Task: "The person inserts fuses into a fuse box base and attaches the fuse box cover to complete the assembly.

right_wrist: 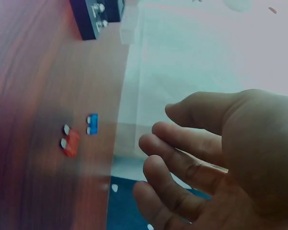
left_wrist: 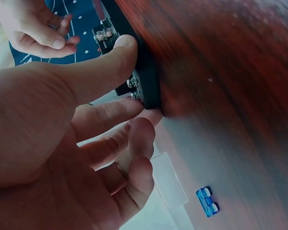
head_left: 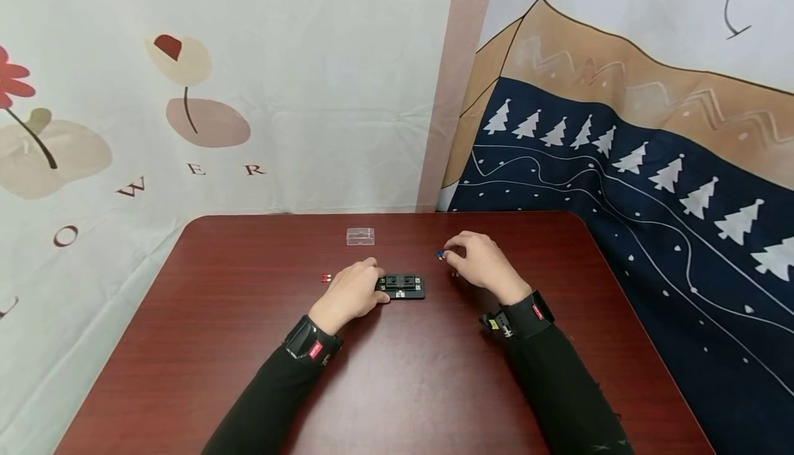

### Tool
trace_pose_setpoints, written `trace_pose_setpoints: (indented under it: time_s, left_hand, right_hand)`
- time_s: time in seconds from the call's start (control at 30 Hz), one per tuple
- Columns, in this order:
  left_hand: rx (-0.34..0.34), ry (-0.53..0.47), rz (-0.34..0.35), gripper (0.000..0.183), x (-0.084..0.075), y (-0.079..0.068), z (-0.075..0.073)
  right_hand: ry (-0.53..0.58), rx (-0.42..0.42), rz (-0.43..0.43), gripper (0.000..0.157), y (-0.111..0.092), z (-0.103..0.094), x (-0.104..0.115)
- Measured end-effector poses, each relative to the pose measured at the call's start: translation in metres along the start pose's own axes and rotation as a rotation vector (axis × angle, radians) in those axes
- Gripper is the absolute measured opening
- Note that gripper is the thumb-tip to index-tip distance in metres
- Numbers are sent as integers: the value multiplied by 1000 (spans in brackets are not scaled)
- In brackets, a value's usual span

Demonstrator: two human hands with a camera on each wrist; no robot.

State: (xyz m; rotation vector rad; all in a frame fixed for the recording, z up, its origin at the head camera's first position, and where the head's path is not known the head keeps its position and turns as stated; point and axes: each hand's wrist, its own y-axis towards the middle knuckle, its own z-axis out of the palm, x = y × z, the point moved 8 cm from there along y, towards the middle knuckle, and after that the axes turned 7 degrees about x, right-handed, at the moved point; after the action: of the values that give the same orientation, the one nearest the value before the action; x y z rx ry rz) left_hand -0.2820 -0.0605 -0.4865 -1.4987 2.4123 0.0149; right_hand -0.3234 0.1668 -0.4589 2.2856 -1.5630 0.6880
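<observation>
My left hand grips the left end of a black fuse block, thumb at the near side and fingers at the far side. Metal screw terminals show on the block in the left wrist view. My right hand hovers at the right with loosely bent fingers and nothing between them. Close by its fingertips lies a small blue blade fuse. Beside that is a red blade fuse, its metal prongs showing.
Left of my left hand lies a small red fuse. The left wrist view shows a blue fuse on the tabletop. A clear plastic box sits behind the block near the table's far edge, with printed curtains beyond.
</observation>
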Motion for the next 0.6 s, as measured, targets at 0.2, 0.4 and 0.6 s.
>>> trace_pose_setpoints:
  time_s: [0.2, 0.4, 0.6]
  left_hand:
    - [16, -6, -12, 50, 0, -1, 1]
    - [21, -12, -19, 50, 1, 1, 2]
    - [18, -16, -17, 49, 0, -1, 1]
  right_hand:
    - [-69, -10, 2, 21, -2, -4, -8]
    - [-142, 78, 76, 22, -2, 1, -26]
    - [-166, 109, 88, 20, 2, 13, -35]
